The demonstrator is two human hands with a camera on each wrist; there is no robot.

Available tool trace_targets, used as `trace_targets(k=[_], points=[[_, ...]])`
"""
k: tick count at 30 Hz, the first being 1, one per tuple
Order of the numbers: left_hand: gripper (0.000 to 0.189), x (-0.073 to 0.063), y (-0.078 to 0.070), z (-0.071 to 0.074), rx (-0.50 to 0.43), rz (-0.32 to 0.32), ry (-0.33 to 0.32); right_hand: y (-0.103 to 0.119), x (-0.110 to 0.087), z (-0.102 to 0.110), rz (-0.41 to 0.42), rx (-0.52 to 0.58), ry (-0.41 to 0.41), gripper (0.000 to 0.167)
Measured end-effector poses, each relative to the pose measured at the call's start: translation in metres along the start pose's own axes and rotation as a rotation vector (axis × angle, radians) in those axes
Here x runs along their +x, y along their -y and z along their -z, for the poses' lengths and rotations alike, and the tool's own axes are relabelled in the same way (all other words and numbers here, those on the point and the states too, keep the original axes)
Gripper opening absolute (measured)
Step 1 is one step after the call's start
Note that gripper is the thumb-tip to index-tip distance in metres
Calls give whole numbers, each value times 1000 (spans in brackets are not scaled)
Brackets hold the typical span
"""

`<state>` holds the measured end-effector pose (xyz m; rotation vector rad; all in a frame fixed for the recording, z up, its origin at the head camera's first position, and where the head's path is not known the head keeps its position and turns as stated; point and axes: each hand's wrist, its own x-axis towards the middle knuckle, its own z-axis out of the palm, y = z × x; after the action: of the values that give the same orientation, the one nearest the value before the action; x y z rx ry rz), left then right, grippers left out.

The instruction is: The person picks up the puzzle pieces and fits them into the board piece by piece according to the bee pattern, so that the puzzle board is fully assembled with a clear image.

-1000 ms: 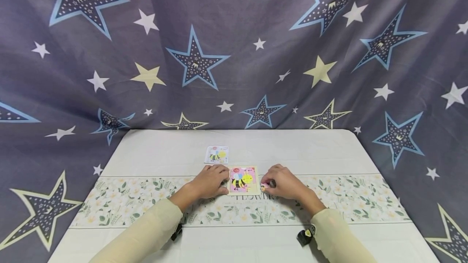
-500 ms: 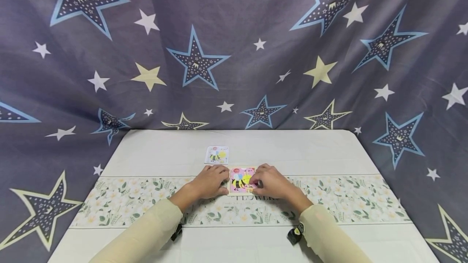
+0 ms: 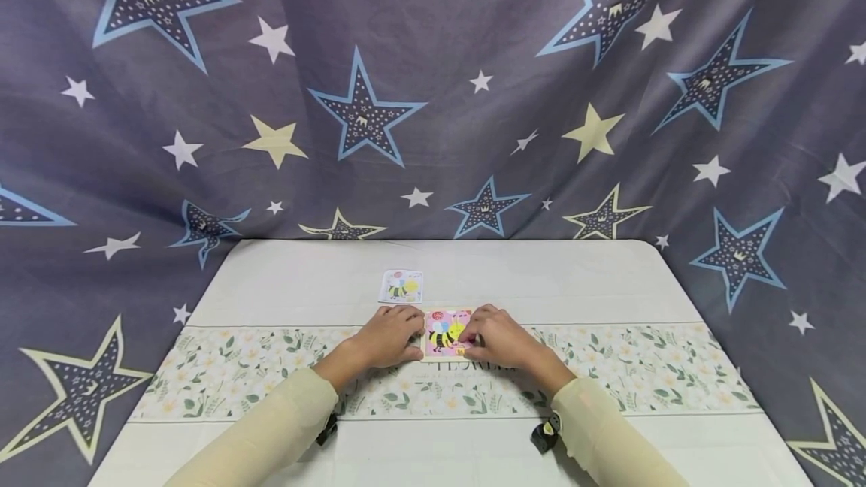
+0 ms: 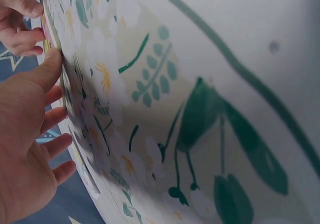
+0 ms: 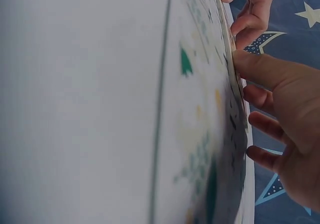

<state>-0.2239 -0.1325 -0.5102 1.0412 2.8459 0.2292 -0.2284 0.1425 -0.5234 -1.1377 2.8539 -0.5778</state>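
A small jigsaw puzzle board (image 3: 440, 337) with a yellow-and-black bee on pink lies in the middle of the table. My left hand (image 3: 389, 337) holds its left side, with thumb near the lower corner and fingers near the upper one. In the left wrist view the left thumb (image 4: 50, 66) lies against the board's edge. Over the board's right part, my right hand (image 3: 504, 337) has thumb and fingertips together at a small puzzle piece (image 3: 461, 349) in the lower right. The right hand covers the board's right edge.
Just behind the board lies a picture card (image 3: 401, 287) with the same bee. The white tablecloth (image 3: 433, 449) has a floral band (image 3: 271, 367) across it. A star-patterned curtain (image 3: 433, 134) stands behind the table and along its sides.
My right hand has moved left from beside the board onto its right part, bringing a puzzle piece; the pale gap at the lower right now shows colour. The left hand stays put.
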Motion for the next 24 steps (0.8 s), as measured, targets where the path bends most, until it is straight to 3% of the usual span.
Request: trace_targets(k=[13,24], points=[[35,2,-2,1,-10,-4,1,0,-1,1,42,-50,-17,13],[43,-3,-6,6,3,-6,-2,7,-6,20,51,-55,25,26]])
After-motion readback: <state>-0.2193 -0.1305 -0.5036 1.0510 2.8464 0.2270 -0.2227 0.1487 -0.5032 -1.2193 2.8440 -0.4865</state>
